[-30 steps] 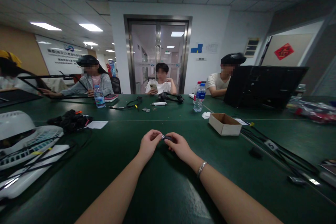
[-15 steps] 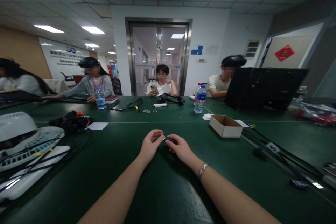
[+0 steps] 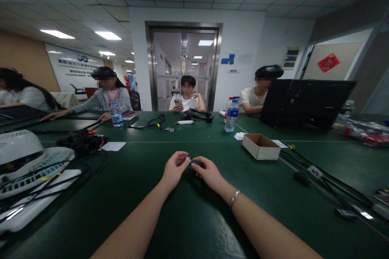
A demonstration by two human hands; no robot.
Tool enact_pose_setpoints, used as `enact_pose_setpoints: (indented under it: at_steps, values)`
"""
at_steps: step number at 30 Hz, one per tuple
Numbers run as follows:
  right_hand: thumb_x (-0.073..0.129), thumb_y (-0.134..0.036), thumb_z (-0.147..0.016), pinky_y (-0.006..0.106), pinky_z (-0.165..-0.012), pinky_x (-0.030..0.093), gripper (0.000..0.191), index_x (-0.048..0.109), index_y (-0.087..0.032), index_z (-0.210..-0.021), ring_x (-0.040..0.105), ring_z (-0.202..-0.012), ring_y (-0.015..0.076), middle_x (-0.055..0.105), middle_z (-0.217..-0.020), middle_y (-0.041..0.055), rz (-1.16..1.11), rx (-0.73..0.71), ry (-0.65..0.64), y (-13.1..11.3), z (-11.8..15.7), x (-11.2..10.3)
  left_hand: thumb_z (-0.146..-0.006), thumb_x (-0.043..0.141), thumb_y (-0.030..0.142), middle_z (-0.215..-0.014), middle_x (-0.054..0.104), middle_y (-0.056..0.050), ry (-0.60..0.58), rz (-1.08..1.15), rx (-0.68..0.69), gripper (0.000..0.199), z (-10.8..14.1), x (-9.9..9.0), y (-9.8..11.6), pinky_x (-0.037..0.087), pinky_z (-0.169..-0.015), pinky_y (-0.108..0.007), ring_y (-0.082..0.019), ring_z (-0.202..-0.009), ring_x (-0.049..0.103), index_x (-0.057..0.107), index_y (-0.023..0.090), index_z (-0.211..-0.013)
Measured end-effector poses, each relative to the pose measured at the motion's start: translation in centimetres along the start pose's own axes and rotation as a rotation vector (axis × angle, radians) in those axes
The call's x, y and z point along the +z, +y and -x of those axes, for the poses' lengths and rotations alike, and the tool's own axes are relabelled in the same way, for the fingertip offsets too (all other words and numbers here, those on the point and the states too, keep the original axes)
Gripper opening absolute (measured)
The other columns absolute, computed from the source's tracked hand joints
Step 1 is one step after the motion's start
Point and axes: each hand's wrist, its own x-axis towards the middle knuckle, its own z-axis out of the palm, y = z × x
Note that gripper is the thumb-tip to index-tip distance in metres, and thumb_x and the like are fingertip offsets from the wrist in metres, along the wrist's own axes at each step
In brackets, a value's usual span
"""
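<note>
Above the green table (image 3: 194, 218), both my hands meet at one small black stick with a silvery end (image 3: 189, 160). Its exact kind is too small to make out. My left hand (image 3: 174, 172) pinches the silvery end between thumb and fingertips. The black part sits between the thumb and forefinger of my right hand (image 3: 209, 173), and the fingers cover much of it. Whether the silvery end is a separate piece, I cannot tell.
To the right lies an open cardboard box (image 3: 265, 152), with black cables (image 3: 330, 186) beyond it. A water bottle (image 3: 232, 118) stands farther back. On the left are a white fan-like appliance (image 3: 21, 149) and a white slab (image 3: 45, 200). Several people sit across the table.
The silvery end shows more clearly between my fingers, and my hands have barely shifted. Across the table at left, a person's arms have moved slightly.
</note>
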Motion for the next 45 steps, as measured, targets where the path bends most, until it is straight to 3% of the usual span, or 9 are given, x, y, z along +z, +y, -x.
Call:
enact_pose_setpoints:
  at_steps: [10, 38, 45]
  values:
    - [0.061, -0.040, -0.077, 0.023, -0.052, 0.043, 0.031, 0.061, -0.015, -0.096, 0.052, -0.055, 0.0098, 0.056, -0.070, -0.0013, -0.005, -0.014, -0.013, 0.12, 0.03, 0.00, -0.071, 0.068, 0.034, -0.098, 0.065, -0.007, -0.014, -0.082, -0.011, 0.030, 0.19, -0.18, 0.27, 0.048, -0.085, -0.035, -0.021, -0.094, 0.062, 0.063, 0.018, -0.095]
    - [0.061, -0.038, -0.077, 0.023, -0.052, 0.043, 0.029, 0.061, -0.015, -0.094, 0.052, -0.055, 0.0099, 0.056, -0.068, -0.0019, 0.004, -0.015, -0.011, 0.43, -0.10, 0.08, -0.066, 0.071, 0.025, -0.091, 0.065, -0.006, -0.017, 0.002, -0.015, 0.033, 0.03, -0.15, -0.12, 0.048, -0.086, -0.035, -0.019, -0.088, 0.064, 0.060, 0.017, -0.096]
    - [0.060, -0.037, -0.079, 0.023, -0.053, 0.043, 0.028, 0.062, -0.015, -0.096, 0.051, -0.055, 0.0096, 0.056, -0.069, -0.0014, 0.015, -0.013, -0.023, 0.16, 0.03, 0.01, -0.068, 0.070, 0.032, -0.090, 0.066, -0.007, -0.012, -0.025, -0.043, 0.033, 0.03, -0.09, -0.16, 0.049, -0.084, -0.035, -0.020, -0.088, 0.064, 0.061, 0.017, -0.096]
